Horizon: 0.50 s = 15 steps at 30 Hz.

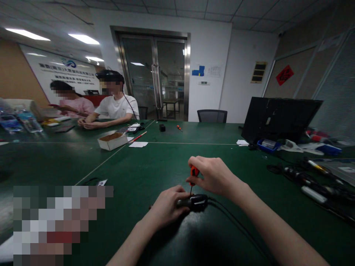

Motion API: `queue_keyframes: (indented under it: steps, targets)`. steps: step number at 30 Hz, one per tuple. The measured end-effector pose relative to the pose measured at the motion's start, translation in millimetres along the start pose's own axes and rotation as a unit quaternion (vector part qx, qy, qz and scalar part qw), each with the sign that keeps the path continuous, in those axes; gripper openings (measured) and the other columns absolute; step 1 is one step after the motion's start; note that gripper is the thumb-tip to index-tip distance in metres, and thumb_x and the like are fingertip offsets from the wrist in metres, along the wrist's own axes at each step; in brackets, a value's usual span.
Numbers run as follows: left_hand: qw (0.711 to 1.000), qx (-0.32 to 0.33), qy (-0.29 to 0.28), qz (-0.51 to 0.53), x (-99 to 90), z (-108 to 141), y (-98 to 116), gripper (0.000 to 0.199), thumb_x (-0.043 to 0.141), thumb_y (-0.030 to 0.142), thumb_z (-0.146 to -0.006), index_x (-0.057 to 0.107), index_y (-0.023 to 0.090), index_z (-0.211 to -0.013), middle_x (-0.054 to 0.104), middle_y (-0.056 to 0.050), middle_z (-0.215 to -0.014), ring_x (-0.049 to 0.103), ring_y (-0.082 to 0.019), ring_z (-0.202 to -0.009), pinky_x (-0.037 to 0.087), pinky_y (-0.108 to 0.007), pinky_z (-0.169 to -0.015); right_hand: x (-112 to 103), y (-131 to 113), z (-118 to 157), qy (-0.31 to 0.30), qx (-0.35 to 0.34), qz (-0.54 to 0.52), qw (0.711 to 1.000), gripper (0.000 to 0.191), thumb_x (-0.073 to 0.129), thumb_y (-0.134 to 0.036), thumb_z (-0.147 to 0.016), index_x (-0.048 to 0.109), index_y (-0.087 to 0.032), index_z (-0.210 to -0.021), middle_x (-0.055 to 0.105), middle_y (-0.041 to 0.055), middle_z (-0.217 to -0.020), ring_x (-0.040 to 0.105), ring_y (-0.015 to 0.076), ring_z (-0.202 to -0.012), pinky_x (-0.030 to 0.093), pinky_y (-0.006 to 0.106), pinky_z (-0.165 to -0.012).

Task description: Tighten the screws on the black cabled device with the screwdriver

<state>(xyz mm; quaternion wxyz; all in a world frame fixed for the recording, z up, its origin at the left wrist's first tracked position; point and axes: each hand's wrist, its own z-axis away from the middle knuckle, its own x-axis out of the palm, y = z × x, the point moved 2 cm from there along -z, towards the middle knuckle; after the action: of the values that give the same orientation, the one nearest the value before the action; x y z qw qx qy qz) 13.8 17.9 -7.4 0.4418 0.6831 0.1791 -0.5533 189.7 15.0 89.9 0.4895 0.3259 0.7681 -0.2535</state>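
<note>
My right hand (203, 173) is closed around the orange and black handle of a screwdriver (194, 171). The screwdriver stands nearly upright, its thin shaft pointing down at a black device (198, 203); whether the tip sits in a screw is too small to tell. With its fingers wrapped round the device's left end, my left hand (171, 202) holds it low over the green table (155, 166). Black cables (235, 221) run from the device's right end toward the lower right.
An open white box (112, 141), a second screwdriver (179, 128) and a small black block (162, 128) lie farther back. On the right are a monitor (277, 120), a blue tray (268, 145) and cables. Two people sit across the table; another person, blurred out, is at lower left.
</note>
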Motion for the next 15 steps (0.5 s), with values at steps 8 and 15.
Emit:
queue_keyframes:
  steps: [8, 15]
  targets:
    - [1.0, 0.004, 0.005, 0.003, 0.6, 0.2, -0.1, 0.035, 0.067, 0.023, -0.084, 0.072, 0.029, -0.119, 0.066, -0.005, -0.115, 0.064, -0.025, -0.103, 0.048, -0.032, -0.087, -5.3, -4.5, 2.6, 0.003, -0.018, -0.012, 1.0, 0.016, 0.065, -0.03, -0.09, 0.056, -0.018, -0.096, 0.066, 0.0044, -0.092, 0.059, 0.015, -0.075, 0.03, 0.025, -0.059]
    - [1.0, -0.003, -0.002, 0.004, -1.7, 0.9, 1.9, 0.04, 0.069, 0.023, -0.084, 0.07, 0.03, -0.124, 0.065, -0.005, -0.116, 0.064, -0.026, -0.105, 0.049, -0.031, -0.085, -3.9, -3.3, 3.7, -0.014, -0.008, -0.064, 0.998, 0.023, 0.062, -0.014, -0.085, 0.052, -0.018, -0.105, 0.067, 0.0034, -0.093, 0.06, 0.0153, -0.075, 0.032, 0.026, -0.06]
